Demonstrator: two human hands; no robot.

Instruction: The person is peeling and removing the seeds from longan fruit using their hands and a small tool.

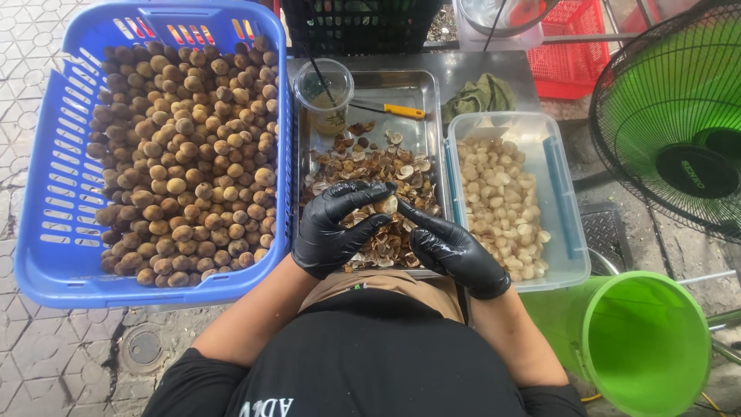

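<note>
Both gloved hands meet over the steel tray, so husks drop among the shells there; the left hand pinches a small fruit while the right hand picks at it with closed fingertips. The fruit looks half-peeled, pale and round; unpeeled brown ones fill the blue basket left, peeled ones the clear tub right.

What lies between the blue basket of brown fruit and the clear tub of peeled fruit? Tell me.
In the head view, the steel tray of empty shells lies between the blue basket and clear tub; both gloved hands, left hand and right hand, work over it.
</note>
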